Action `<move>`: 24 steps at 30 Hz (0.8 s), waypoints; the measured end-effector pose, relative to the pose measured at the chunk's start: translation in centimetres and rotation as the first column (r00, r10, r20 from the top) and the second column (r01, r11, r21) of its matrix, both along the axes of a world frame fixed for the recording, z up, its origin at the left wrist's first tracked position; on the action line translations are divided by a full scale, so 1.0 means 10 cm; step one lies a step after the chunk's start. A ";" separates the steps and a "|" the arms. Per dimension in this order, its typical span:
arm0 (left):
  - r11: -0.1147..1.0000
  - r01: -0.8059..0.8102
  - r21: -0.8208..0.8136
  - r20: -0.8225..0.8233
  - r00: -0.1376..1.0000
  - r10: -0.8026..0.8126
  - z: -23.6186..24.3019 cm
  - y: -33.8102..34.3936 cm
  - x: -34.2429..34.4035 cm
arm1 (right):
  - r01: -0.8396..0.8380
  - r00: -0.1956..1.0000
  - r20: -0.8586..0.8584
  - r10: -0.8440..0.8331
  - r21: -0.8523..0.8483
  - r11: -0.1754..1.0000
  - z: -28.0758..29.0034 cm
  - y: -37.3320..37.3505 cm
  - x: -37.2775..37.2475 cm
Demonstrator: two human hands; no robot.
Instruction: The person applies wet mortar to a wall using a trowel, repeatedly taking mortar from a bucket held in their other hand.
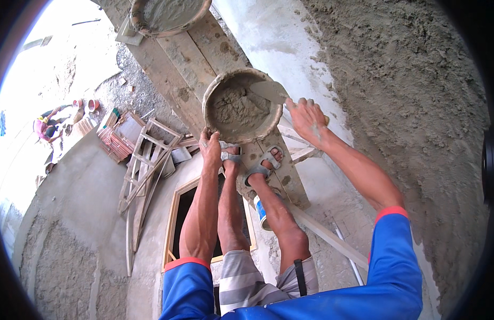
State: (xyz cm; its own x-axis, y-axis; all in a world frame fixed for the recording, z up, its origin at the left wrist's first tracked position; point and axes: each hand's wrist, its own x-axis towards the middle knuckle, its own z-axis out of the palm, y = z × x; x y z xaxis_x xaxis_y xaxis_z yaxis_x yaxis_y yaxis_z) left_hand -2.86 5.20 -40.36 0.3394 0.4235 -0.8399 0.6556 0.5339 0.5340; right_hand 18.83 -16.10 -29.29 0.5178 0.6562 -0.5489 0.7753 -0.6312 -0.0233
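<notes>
A round basin (207,106) of wet grey mortar (233,109) rests on a scaffold of wooden planks (175,66), just beyond my sandaled feet. My left hand (210,145) grips its near-left rim. At the basin's right side my right hand (310,120) is closed round the handle of a trowel. The metal blade of the trowel (269,91) reaches over the rim, its tip at the mortar. Farther along the planks stands a second basin (167,33), also with mortar in it.
To the right is a wall (401,80) with rough wet plaster. Left and below lie wooden frames (148,160) and a stack of reddish tiles or bricks (115,144). A blue-and-white bucket (262,214) is under the planks. Another person (45,128) works far left, lower down.
</notes>
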 end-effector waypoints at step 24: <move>0.978 0.163 0.127 -0.156 0.977 -0.143 0.03 0.02 0.11 | 0.601 0.771 -0.401 -0.494 0.204 0.773 -0.87 -0.25 -0.87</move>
State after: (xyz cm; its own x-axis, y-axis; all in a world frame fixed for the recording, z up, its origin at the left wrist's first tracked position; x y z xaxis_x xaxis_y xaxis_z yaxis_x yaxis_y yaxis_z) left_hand -1.72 5.43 -40.06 0.2881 0.4919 -0.8216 0.7995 0.3488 0.4891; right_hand 10.08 -18.63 -37.97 0.6787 0.4703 -0.5641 0.2139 -0.8613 -0.4609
